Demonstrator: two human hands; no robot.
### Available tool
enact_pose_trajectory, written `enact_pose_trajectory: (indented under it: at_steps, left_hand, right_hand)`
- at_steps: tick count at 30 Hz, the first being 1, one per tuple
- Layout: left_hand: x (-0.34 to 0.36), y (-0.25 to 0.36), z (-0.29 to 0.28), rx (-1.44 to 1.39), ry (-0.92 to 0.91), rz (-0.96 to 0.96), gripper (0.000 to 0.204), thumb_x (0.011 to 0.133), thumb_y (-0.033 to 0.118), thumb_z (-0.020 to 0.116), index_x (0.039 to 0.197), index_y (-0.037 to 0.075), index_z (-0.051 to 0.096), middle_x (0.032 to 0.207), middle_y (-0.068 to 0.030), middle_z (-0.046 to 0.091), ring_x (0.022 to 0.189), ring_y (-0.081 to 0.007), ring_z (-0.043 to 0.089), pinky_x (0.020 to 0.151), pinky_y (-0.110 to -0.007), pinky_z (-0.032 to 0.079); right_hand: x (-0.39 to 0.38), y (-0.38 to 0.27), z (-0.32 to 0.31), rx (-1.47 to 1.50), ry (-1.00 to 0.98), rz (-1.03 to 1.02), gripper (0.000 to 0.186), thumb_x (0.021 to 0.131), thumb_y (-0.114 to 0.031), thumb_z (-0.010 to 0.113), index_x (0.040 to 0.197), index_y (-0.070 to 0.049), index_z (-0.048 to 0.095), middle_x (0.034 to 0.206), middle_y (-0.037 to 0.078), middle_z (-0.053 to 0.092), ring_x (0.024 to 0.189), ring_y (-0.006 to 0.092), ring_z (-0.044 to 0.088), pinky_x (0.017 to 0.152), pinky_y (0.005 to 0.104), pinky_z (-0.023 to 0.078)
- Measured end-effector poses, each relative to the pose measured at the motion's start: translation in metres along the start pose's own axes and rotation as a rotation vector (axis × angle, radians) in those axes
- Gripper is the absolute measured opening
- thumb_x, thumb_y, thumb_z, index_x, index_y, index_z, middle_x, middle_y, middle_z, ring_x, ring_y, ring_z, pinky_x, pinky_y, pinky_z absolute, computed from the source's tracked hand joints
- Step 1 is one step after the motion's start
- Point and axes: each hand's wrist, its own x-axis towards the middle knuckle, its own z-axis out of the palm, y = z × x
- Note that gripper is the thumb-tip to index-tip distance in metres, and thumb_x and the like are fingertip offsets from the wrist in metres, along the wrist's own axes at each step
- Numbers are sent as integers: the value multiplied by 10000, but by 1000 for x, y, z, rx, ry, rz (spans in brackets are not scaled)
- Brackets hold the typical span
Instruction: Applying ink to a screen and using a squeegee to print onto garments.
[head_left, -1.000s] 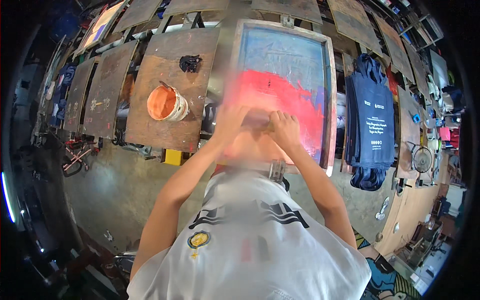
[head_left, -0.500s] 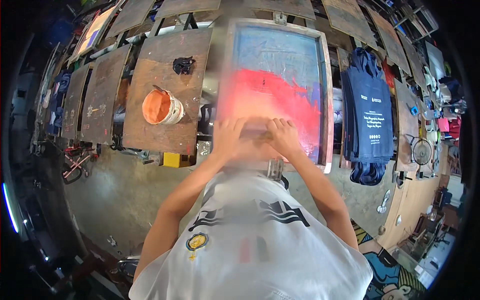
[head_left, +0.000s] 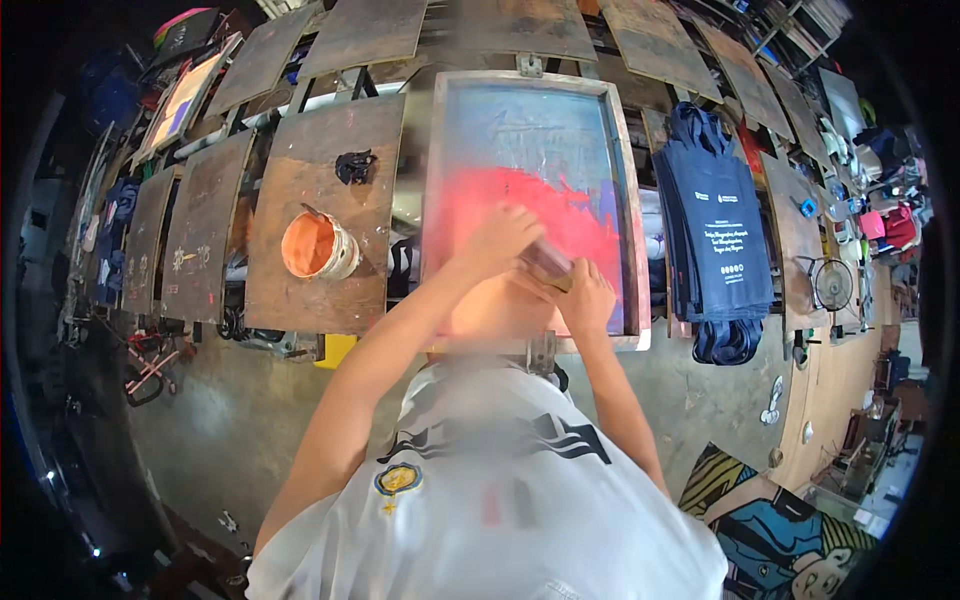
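Observation:
In front of me lies a wood-framed printing screen (head_left: 620, 170) with blue mesh in its far half. Bright red-pink ink (head_left: 470, 195) is spread over the middle, and the near part looks orange. My left hand (head_left: 503, 240) is closed on the far left end of a squeegee (head_left: 547, 262). The right end, closer to me, is gripped by my right hand (head_left: 588, 298). The squeegee slants across the inked area; its blade edge is hidden.
Left of the screen, a white bucket (head_left: 346, 256) of orange ink and a crumpled black cloth (head_left: 354, 167) rest on a wooden board (head_left: 290, 180). Navy tote bags (head_left: 715, 240) are stacked to the right. A small fan (head_left: 831, 285) stands farther right.
The squeegee has turned from roughly level to a slant. My left hand has moved away from me and to the right; the right hand has come slightly nearer.

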Motion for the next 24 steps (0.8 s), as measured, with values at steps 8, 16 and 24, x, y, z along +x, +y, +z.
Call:
enact_pose_trajectory:
  at_steps: [8,16,24]
  left_hand:
    - [97,7,36,-26,-213,361,727,493,361,913,1108,180,570,1070,25,562,1108,-186,516,910,-391,377]
    - [77,-41,39,-145,-250,289,716,488,325,909,1111,163,597,1064,10,595,1100,-224,543,884,-407,392]
    - [-15,-77,20,-162,30,-209,720,501,337,901,1128,126,617,1087,-27,616,1094,-263,549,901,-435,394]
  right_hand:
    - [-18,-10,-24,-119,-21,533,512,702,-382,828,956,-57,523,910,142,656,800,345,693,653,455,558]
    - [17,-11,7,-60,-164,490,529,759,-422,784,1017,-49,511,902,178,682,779,371,703,648,457,566]
    - [79,-37,37,-133,-248,101,668,710,-633,736,999,-57,559,959,165,703,866,341,707,752,483,553]
